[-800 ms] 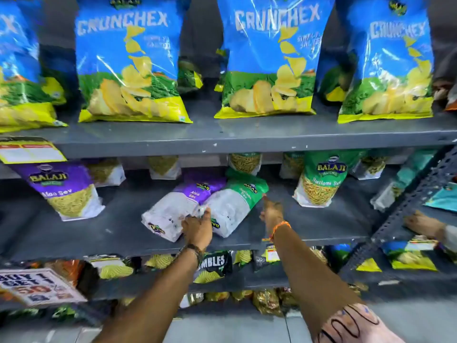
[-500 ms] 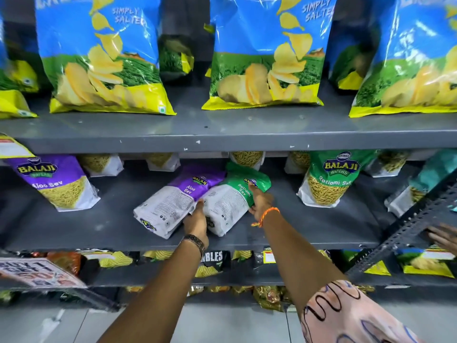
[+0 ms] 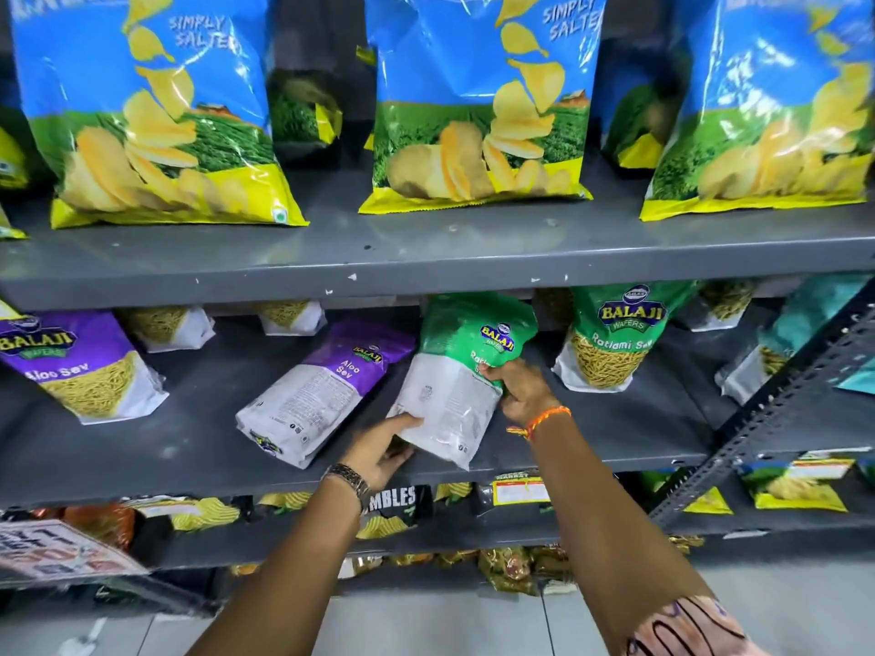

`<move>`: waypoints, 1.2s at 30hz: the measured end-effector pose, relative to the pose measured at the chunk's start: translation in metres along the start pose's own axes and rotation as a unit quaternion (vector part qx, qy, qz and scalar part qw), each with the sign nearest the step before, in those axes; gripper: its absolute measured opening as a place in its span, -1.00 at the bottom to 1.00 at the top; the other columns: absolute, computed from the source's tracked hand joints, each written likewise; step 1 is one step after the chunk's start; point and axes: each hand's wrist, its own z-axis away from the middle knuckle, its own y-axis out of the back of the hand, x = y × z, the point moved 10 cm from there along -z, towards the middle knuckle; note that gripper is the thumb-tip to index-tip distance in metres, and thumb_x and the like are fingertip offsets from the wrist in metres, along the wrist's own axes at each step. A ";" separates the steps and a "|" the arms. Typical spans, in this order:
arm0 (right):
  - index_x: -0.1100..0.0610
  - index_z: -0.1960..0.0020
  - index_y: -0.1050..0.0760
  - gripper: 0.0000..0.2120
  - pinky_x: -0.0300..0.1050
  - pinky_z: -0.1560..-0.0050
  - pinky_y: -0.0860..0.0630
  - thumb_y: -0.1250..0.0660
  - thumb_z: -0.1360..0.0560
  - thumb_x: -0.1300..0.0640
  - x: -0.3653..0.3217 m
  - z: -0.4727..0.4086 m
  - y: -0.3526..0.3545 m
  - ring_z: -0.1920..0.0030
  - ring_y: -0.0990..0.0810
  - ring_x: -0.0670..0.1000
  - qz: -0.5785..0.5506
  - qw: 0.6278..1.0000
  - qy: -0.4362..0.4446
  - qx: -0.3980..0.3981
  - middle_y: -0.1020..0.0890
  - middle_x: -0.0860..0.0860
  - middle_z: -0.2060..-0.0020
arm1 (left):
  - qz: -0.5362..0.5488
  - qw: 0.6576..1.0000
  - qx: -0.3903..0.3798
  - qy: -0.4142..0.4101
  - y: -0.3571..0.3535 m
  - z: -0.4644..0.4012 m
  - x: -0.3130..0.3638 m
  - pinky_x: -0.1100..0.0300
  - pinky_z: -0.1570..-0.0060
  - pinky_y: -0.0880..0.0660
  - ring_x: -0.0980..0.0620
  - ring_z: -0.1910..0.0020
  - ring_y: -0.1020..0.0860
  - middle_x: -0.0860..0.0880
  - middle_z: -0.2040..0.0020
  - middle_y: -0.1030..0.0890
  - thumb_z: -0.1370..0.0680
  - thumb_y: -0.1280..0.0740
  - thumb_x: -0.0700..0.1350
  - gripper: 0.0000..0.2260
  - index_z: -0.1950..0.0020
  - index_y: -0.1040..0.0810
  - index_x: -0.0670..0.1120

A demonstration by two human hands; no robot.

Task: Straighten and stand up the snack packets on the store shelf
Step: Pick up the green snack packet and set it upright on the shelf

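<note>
Middle shelf (image 3: 142, 471), centre: green Ratlami Sev packet (image 3: 461, 371) tilted back-side out, top toward 12 o'clock, lower edge near the shelf's front lip. Right hand (image 3: 523, 393) closed on its right edge at 3 o'clock, fingers curled over the green-white seam. Left hand (image 3: 381, 449) at 7 o'clock, open, fingers spread under the packet's lower left corner. At 9 o'clock, just beside, purple Aloo Sev packet (image 3: 322, 390) lying flat, back up. At 3 o'clock, upright Ratlami Sev packet (image 3: 611, 338).
</note>
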 end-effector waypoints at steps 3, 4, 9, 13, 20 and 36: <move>0.39 -0.31 -0.38 -0.34 -0.15 0.20 -0.64 -0.45 -0.24 0.51 -0.046 0.008 -0.010 0.01 -0.66 0.12 -0.019 0.996 0.076 -0.035 -0.62 0.25 -0.14 | -0.091 0.992 -0.021 -0.090 -0.013 -0.009 0.029 0.19 -0.03 -0.51 -0.01 0.06 -0.60 -0.11 0.05 -0.65 -0.36 -0.48 -0.37 -0.72 -0.03 -0.55 -0.20; 0.41 -0.31 -0.35 -0.30 -0.15 0.15 -0.64 -0.47 -0.21 0.52 -0.060 0.012 -0.015 0.03 -0.67 0.10 -0.022 0.994 0.096 -0.050 -0.63 0.25 -0.11 | -0.127 0.984 -0.018 -0.128 -0.018 -0.011 0.041 0.20 0.03 -0.52 -0.02 0.10 -0.60 -0.11 0.07 -0.66 -0.34 -0.50 -0.37 -0.72 0.02 -0.55 -0.19; 0.26 0.05 -0.49 -0.59 -0.23 0.24 -0.64 -0.31 -0.26 0.67 -0.108 0.018 -0.034 0.30 -0.69 -0.12 0.004 0.979 0.178 -0.099 -0.72 -0.08 0.34 | -0.309 0.920 0.039 -0.239 -0.036 -0.029 0.079 0.17 0.10 -0.58 0.01 0.14 -0.62 -0.06 0.04 -0.70 -0.20 -0.63 -0.15 -0.57 -0.01 -0.62 -0.17; 0.12 0.06 -0.51 -0.50 -0.24 0.12 -0.65 -0.29 -0.28 0.68 -0.109 0.020 -0.032 0.23 -0.69 -0.17 0.053 0.973 0.194 -0.109 -0.73 -0.14 0.29 | -0.361 0.896 0.067 -0.249 -0.037 -0.064 0.068 0.02 -0.07 -0.61 0.02 0.03 -0.68 0.00 -0.03 -0.71 -0.12 -0.57 0.00 -0.42 -0.11 -0.60 -0.07; 0.33 -0.25 -0.45 -0.31 -0.10 0.23 -0.49 -0.28 -0.10 0.51 -0.073 0.022 -0.014 0.09 -0.58 0.09 0.266 0.941 0.141 -0.155 -0.63 0.18 0.03 | -0.224 0.937 0.105 -0.247 -0.067 -0.012 0.064 0.04 -0.30 -0.41 -0.05 -0.21 -0.39 -0.09 -0.26 -0.33 -0.30 -0.35 -0.15 -0.41 -0.34 -0.36 -0.11; 0.25 -0.11 -0.48 -0.43 -0.26 0.31 -0.54 0.01 -0.32 0.69 -0.041 0.019 -0.006 0.26 -0.66 -0.16 0.235 0.951 0.136 -0.148 -0.73 -0.09 0.24 | 0.035 0.987 0.068 -0.138 -0.074 -0.029 0.033 0.04 -0.40 -0.31 0.02 -0.28 -0.43 0.04 -0.32 -0.45 -0.59 -0.12 0.14 -0.56 -0.34 -0.44 -0.09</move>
